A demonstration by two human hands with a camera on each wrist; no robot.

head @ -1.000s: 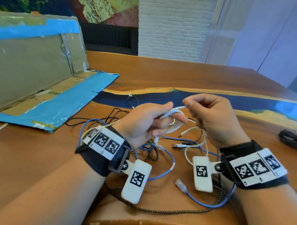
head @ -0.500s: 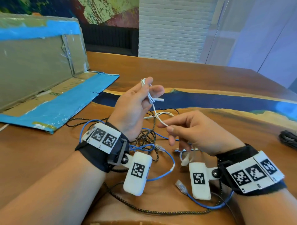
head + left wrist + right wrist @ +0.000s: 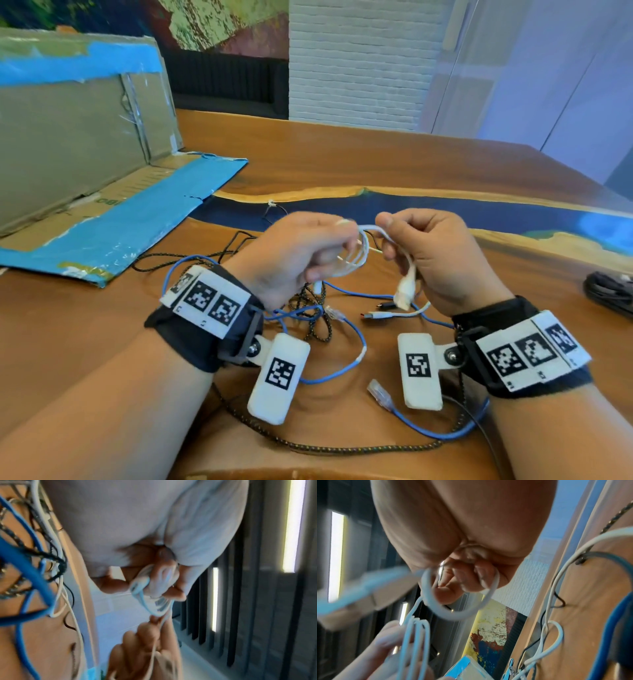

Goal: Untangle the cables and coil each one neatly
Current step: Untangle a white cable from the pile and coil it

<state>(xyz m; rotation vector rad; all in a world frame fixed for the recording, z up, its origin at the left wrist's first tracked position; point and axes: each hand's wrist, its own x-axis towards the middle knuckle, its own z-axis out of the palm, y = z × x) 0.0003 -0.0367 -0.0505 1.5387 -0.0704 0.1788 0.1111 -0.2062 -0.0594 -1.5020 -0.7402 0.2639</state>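
Above the table (image 3: 342, 164): white cable (image 3: 359, 255) nearly coiled, loops pinched by left hand (image 3: 294, 253), tail clamped by right hand (image 3: 435, 253) (blue cable (image 3: 346, 368), braided cable (image 3: 342, 448) below, tangled, uncoiled).

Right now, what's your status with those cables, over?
Left hand grips white cable loops. Right hand pinches its free end. Blue cable and braided cable lie tangled on the table below, uncoiled.
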